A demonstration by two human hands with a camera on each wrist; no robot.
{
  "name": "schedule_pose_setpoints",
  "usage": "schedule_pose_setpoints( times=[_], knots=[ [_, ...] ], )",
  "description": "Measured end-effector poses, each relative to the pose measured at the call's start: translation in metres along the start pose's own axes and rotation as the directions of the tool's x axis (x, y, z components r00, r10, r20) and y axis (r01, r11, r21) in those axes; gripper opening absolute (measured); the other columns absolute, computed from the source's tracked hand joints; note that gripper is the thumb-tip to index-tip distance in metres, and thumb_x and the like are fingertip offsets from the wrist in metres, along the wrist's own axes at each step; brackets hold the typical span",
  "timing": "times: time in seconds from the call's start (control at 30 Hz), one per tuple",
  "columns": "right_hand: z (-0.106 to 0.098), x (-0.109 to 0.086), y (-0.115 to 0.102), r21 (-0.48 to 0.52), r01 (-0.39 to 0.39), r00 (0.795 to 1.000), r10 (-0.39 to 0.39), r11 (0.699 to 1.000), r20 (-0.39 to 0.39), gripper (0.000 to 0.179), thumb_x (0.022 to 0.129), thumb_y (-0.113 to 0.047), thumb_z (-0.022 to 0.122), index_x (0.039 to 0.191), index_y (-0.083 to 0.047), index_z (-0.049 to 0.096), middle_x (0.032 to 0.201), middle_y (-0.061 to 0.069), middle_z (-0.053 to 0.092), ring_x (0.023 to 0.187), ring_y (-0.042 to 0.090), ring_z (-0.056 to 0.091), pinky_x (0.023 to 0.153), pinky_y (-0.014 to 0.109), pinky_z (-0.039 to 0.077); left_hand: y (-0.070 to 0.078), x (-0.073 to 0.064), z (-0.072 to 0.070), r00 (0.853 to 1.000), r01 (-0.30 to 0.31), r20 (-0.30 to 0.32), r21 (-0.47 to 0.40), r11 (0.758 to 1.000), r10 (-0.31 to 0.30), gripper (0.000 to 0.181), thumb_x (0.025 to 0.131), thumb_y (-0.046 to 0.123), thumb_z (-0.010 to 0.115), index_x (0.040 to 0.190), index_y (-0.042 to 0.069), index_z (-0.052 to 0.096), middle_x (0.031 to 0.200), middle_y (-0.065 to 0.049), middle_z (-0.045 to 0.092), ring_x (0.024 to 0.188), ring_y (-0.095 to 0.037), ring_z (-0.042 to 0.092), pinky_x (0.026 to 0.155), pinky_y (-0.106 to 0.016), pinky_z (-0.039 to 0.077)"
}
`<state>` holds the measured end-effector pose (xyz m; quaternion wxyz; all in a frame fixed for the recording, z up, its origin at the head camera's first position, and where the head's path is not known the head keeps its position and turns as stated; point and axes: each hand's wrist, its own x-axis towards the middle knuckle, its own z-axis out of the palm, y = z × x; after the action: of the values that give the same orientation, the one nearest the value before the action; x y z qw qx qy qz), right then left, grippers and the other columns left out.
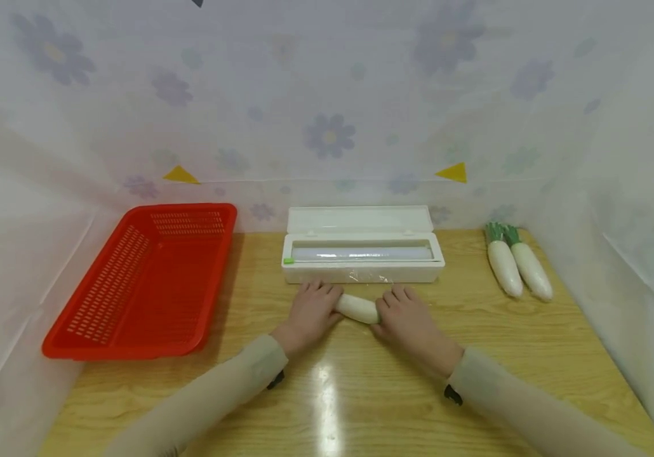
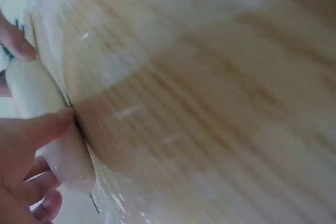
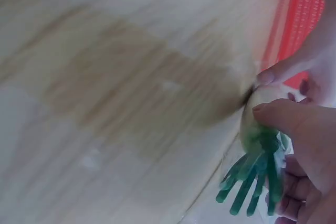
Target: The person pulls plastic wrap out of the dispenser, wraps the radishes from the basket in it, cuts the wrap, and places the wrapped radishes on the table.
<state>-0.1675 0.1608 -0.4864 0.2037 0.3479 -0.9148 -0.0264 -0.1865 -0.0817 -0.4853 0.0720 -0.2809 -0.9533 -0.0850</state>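
Note:
A white radish (image 1: 358, 309) lies crosswise over the table, just in front of a white cling film box (image 1: 363, 274). My left hand (image 1: 313, 312) grips its left part, thumb on the near side, as the left wrist view shows. My right hand (image 1: 409, 321) holds the other end, beside the cut green leaf stalks (image 3: 257, 174). Clear cling film (image 2: 123, 198) stretches around the radish in the left wrist view. The box's lid (image 1: 359, 219) stands raised, and a film roll (image 1: 361, 253) shows inside.
A red plastic basket (image 1: 206, 311) stands on the left of the wooden table (image 1: 258, 317). Two more white radishes (image 1: 505, 269) with green tops lie at the back right. A flowered sheet (image 1: 281, 146) closes off the back and sides.

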Motion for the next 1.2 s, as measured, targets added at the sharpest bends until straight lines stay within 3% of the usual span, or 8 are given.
schedule_pose_setpoints(
  times=[0.2, 0.37, 0.6, 0.77, 0.83, 0.93, 1.07, 1.2],
  knots=[
    [0.002, -0.008, 0.007, 0.127, -0.03, 0.999, 0.028, 0.991, 0.018, 0.048, 0.085, -0.034, 0.087, 0.114, -0.003, 0.067, 0.096, 0.008, 0.065, 0.089, 0.027, 0.053, 0.083, 0.042, 0.043, 0.003, -0.004, -0.003, 1.0, -0.024, 0.01, -0.02, 1.0, 0.024, 0.035, 0.094, 0.038, 0.078, 0.116, 0.015, 0.063, 0.109, -0.002, 0.072, 0.096, -0.021, 0.048, 0.088, -0.038, 0.038],
    [0.003, -0.016, 0.013, 0.157, 0.024, 1.0, -0.025, 0.987, 0.006, 0.06, 0.086, -0.037, 0.085, 0.134, -0.01, 0.064, 0.095, 0.005, 0.067, 0.089, 0.025, 0.054, 0.083, 0.041, 0.043, 0.006, -0.014, -0.007, 0.998, -0.035, 0.052, -0.059, 0.998, 0.038, 0.04, 0.094, 0.044, 0.077, 0.12, 0.017, 0.062, 0.103, 0.0, 0.073, 0.091, -0.018, 0.045, 0.087, -0.036, 0.035],
    [-0.004, -0.028, 0.013, 0.202, 0.125, 0.992, -0.122, 0.971, -0.027, 0.049, 0.087, -0.039, 0.083, 0.13, -0.021, 0.071, 0.093, -0.003, 0.066, 0.087, 0.02, 0.051, 0.081, 0.038, 0.042, 0.01, -0.031, -0.013, 0.994, -0.084, 0.057, -0.108, 0.991, 0.09, 0.04, 0.094, 0.045, 0.075, 0.122, 0.018, 0.064, 0.101, 0.0, 0.074, 0.084, -0.017, 0.042, 0.083, -0.035, 0.033],
    [-0.011, -0.024, 0.006, 0.214, 0.102, 0.993, -0.111, 0.971, 0.028, 0.046, 0.091, -0.041, 0.08, 0.129, -0.015, 0.071, 0.121, 0.007, 0.065, 0.109, 0.027, 0.056, 0.095, 0.046, 0.045, 0.013, -0.037, -0.014, 0.995, -0.087, 0.038, -0.054, 0.995, 0.089, 0.037, 0.095, 0.049, 0.073, 0.119, 0.021, 0.067, 0.111, 0.001, 0.074, 0.093, -0.018, 0.048, 0.084, -0.035, 0.034],
    [-0.013, -0.021, 0.002, 0.179, 0.113, 0.992, -0.12, 0.977, 0.028, 0.05, 0.092, -0.042, 0.08, 0.128, -0.009, 0.071, 0.124, 0.01, 0.064, 0.112, 0.029, 0.056, 0.098, 0.048, 0.046, 0.013, -0.036, -0.013, 0.997, -0.082, 0.013, -0.029, 0.996, 0.082, 0.04, 0.093, 0.051, 0.075, 0.119, 0.021, 0.07, 0.118, 0.001, 0.071, 0.101, -0.019, 0.05, 0.087, -0.037, 0.035],
    [-0.013, -0.018, -0.003, 0.114, 0.129, 0.991, -0.131, 0.985, 0.006, 0.055, 0.09, -0.042, 0.081, 0.127, -0.003, 0.07, 0.116, 0.008, 0.067, 0.105, 0.027, 0.058, 0.095, 0.046, 0.047, 0.013, -0.034, -0.009, 0.996, -0.087, -0.015, 0.019, 0.996, 0.088, 0.049, 0.089, 0.055, 0.078, 0.124, 0.02, 0.072, 0.123, 0.0, 0.065, 0.109, -0.021, 0.05, 0.089, -0.038, 0.037],
    [-0.008, -0.017, -0.004, 0.12, 0.102, 0.994, -0.104, 0.987, 0.013, 0.057, 0.09, -0.04, 0.081, 0.132, -0.004, 0.066, 0.113, 0.007, 0.07, 0.101, 0.027, 0.06, 0.096, 0.046, 0.047, 0.013, -0.03, -0.003, 0.996, -0.089, -0.023, 0.085, 0.992, 0.092, 0.062, 0.089, 0.057, 0.077, 0.133, 0.015, 0.07, 0.118, 0.001, 0.064, 0.107, -0.02, 0.049, 0.088, -0.038, 0.036],
    [-0.006, -0.011, -0.004, 0.164, 0.071, 0.996, -0.078, 0.984, 0.038, 0.046, 0.092, -0.042, 0.08, 0.119, -0.009, 0.064, 0.11, 0.006, 0.071, 0.102, 0.027, 0.059, 0.098, 0.048, 0.045, 0.014, -0.024, 0.0, 0.997, -0.067, -0.017, 0.127, 0.99, 0.069, 0.067, 0.091, 0.06, 0.073, 0.136, 0.01, 0.068, 0.118, -0.002, 0.064, 0.107, -0.022, 0.051, 0.089, -0.038, 0.037]
  ],
)
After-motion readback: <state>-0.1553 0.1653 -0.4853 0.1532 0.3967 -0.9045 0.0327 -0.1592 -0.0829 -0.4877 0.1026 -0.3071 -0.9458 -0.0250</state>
